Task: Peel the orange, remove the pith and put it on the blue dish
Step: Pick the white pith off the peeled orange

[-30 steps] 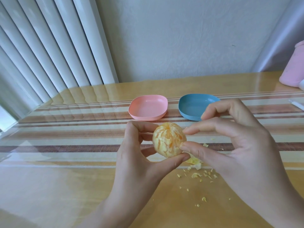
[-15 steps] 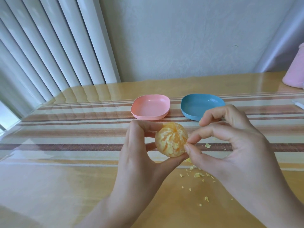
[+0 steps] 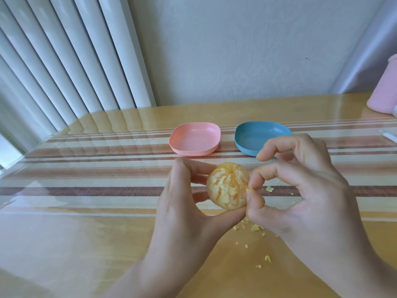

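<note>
Gripping orange (image 3: pixel 227 186), left hand (image 3: pixel 182 216) fingers curled round it | right hand (image 3: pixel 311 201) fingers pinching its side (blue dish (image 3: pixel 247 138) behind)

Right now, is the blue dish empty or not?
Empty where visible: the blue dish shows bare blue, its near edge hidden by the right hand; the left hand holds the orange.

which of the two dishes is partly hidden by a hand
The blue dish: the right hand covers its near edge; the pink dish beside it shows whole.
</note>
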Tool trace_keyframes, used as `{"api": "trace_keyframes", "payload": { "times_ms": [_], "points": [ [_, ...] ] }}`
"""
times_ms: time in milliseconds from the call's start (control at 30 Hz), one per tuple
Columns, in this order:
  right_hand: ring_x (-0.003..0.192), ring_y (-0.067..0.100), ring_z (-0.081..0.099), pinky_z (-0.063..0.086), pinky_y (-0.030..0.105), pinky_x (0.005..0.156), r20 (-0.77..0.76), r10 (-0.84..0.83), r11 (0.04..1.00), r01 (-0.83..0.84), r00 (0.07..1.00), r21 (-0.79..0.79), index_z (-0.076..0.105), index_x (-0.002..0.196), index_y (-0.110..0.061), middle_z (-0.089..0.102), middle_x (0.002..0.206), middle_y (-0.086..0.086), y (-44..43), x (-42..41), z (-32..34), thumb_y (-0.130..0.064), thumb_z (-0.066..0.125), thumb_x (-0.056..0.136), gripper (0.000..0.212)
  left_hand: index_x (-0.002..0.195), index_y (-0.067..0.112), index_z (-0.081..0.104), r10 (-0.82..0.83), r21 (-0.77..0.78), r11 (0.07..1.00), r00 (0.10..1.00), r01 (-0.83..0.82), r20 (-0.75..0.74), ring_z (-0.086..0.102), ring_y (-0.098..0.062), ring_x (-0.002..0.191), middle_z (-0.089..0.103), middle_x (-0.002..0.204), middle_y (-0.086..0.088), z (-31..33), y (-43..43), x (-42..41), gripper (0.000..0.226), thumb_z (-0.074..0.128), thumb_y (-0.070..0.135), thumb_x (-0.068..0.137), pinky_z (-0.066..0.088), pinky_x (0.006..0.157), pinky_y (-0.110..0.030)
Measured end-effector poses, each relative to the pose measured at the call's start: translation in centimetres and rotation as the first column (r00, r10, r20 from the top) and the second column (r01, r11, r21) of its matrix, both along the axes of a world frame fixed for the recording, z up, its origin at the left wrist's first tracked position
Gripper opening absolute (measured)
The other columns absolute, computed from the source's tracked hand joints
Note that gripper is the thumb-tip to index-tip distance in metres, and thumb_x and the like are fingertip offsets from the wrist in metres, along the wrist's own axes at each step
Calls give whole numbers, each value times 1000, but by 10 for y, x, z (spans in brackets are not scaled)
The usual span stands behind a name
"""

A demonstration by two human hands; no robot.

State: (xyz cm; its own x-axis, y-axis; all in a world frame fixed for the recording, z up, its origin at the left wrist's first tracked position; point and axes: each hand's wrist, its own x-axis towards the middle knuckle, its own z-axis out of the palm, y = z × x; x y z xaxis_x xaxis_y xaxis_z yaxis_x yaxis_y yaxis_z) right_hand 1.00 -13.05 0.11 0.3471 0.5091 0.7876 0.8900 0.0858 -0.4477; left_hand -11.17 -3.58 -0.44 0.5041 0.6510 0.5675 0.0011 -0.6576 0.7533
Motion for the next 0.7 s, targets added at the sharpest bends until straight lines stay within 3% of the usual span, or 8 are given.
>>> {"api": "trace_keyframes", "payload": {
  "times_ms": [367,500,633,700],
  "points": [
    [100,14,46,32,15,92,76,96,995,-97,992,0,64,66,-16,52,101,-3,-3,10,4,-23,61,72,10,89,28,52,-54,-99,993,998,56,17,66,-5,83,67,90,14,2,-2,0,56,84,48,47,50,65,-9],
    [102,8,44,31,15,90,83,130,992,-129,988,-11,66,66,-16,52,102,-2,-3,12,5,-24,62,72,11,90,27,54,-77,-138,987,997,79,21,67,-9,83,69,90,12,3,-1,-1,56,85,46,46,51,64,-12],
    [109,17,51,38,28,96,-35,269,963,-269,963,6,63,74,-21,49,109,-4,-5,13,5,-24,66,76,4,91,28,55,-97,-180,978,995,100,27,69,-11,85,71,91,10,4,0,-2,57,85,45,45,52,65,-15],
    [113,20,51,43,36,97,-108,323,946,-322,940,30,65,82,-22,49,113,-4,-6,15,5,-27,72,74,12,92,29,55,-102,-187,977,994,106,30,69,-12,86,71,92,10,4,1,-2,57,84,45,45,53,66,-17]
  ]
}}
